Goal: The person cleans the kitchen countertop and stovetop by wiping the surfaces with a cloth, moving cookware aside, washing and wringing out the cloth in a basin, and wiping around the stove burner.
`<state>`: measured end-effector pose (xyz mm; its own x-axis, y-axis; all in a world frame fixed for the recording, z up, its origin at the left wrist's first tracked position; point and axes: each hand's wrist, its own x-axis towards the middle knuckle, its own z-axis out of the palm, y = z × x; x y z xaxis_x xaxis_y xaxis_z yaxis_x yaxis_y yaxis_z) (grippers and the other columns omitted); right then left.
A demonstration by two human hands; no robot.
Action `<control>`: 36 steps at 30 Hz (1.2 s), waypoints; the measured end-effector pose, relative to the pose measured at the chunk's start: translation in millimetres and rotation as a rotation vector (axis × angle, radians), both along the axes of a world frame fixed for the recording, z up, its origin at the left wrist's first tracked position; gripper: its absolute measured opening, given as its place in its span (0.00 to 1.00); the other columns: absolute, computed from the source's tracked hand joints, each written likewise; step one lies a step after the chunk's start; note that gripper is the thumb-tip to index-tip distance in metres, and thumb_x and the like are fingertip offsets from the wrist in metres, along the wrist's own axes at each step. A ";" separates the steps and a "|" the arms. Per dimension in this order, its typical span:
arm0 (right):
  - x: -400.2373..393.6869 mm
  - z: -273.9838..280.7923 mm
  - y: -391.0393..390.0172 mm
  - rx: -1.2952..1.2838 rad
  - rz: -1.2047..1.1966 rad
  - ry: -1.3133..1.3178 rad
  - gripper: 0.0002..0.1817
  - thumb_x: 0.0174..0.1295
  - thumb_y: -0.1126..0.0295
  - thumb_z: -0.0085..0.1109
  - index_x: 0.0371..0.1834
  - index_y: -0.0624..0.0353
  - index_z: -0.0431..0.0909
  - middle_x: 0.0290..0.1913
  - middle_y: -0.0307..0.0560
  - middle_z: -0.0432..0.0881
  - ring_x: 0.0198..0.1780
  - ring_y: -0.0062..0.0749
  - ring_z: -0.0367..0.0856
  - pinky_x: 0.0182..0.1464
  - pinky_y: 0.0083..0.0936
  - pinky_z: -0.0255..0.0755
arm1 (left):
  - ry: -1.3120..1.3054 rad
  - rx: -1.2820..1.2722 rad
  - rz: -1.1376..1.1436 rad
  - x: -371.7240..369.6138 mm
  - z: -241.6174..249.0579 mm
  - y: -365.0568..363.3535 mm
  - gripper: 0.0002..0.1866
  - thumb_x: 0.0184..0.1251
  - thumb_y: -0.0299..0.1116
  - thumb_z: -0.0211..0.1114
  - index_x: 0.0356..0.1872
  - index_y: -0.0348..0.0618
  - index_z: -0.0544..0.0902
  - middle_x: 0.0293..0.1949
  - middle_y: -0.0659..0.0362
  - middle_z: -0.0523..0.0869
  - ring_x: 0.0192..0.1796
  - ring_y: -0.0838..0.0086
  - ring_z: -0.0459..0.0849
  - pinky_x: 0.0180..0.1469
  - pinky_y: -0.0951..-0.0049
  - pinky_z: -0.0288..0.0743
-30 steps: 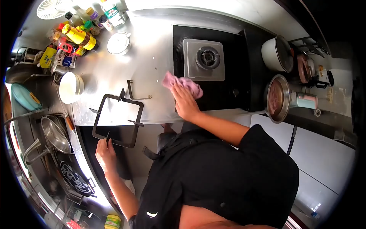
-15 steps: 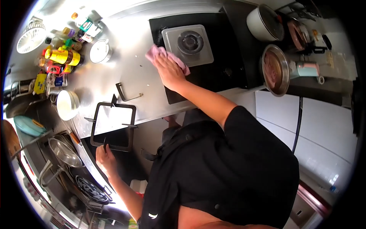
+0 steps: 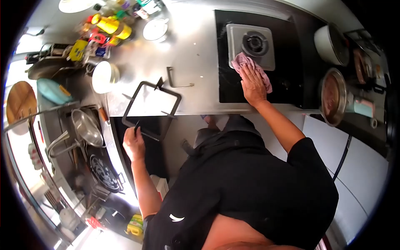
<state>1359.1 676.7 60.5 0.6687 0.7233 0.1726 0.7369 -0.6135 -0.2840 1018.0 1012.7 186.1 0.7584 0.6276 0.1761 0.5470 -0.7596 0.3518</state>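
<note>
My right hand (image 3: 253,85) lies over a pink cloth (image 3: 240,61), pressing it against the black gas stove top (image 3: 231,88). The cloth overlaps the lower edge of the square metal plate (image 3: 267,58) around the round burner (image 3: 255,43). By one prong, my left hand (image 3: 134,146) grips a dark square pan support (image 3: 166,126). That frame is held tilted at the counter's front edge, partly over the counter and partly beyond it. A thin bent metal bracket (image 3: 170,79) rests on the counter between the pan support and the stove.
Bottles (image 3: 110,27), a lidded white pot (image 3: 155,30) and white bowls (image 3: 104,77) stand on the steel counter (image 3: 196,37). Right of the stove are a white pot (image 3: 331,43) and a metal pan (image 3: 333,98). A rack with a colander (image 3: 87,127) is at left.
My right hand and the cloth have moved right, from the stove's left edge onto the stove top beside the burner plate. My left hand still holds the pan support. The camera view has turned.
</note>
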 end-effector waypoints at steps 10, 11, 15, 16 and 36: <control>-7.6 3.1 -29.2 0.036 0.006 0.041 0.24 0.69 0.70 0.51 0.70 0.58 0.72 0.74 0.49 0.69 0.76 0.42 0.63 0.77 0.41 0.54 | -0.013 0.017 0.022 13.4 -39.5 19.9 0.07 0.69 0.32 0.65 0.34 0.38 0.82 0.30 0.50 0.82 0.33 0.52 0.82 0.36 0.58 0.75; -8.6 -1.7 -34.6 0.087 -0.030 0.041 0.24 0.69 0.71 0.51 0.69 0.58 0.72 0.73 0.49 0.70 0.76 0.42 0.64 0.76 0.41 0.55 | -0.032 0.004 0.018 13.0 -47.2 23.0 0.08 0.69 0.32 0.65 0.34 0.37 0.82 0.29 0.50 0.82 0.32 0.52 0.82 0.36 0.58 0.75; -9.6 -5.1 -8.9 0.039 -0.015 -0.012 0.25 0.71 0.69 0.46 0.71 0.60 0.70 0.73 0.54 0.69 0.76 0.46 0.63 0.77 0.43 0.53 | 0.036 -0.040 0.074 13.7 -65.8 29.4 0.10 0.70 0.33 0.64 0.31 0.36 0.82 0.27 0.49 0.81 0.30 0.51 0.80 0.34 0.58 0.72; -8.5 -5.9 -2.7 0.060 0.061 0.000 0.25 0.70 0.69 0.45 0.70 0.60 0.70 0.74 0.55 0.68 0.76 0.46 0.63 0.78 0.42 0.52 | 0.042 -0.035 0.081 14.7 -70.5 31.4 0.10 0.69 0.33 0.64 0.32 0.35 0.83 0.27 0.49 0.82 0.30 0.51 0.81 0.34 0.58 0.73; 34.9 0.6 -19.4 0.013 -0.356 -0.036 0.25 0.71 0.67 0.46 0.71 0.58 0.70 0.75 0.52 0.67 0.77 0.44 0.60 0.75 0.43 0.52 | 0.198 -0.082 0.123 20.1 -101.0 56.9 0.13 0.69 0.34 0.63 0.42 0.32 0.86 0.38 0.44 0.89 0.40 0.50 0.88 0.45 0.58 0.80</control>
<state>1394.1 657.3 61.1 0.8718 0.4437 0.2077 0.4871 -0.8302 -0.2711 1038.1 1069.6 85.1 0.6902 0.7232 -0.0237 0.6979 -0.6566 0.2859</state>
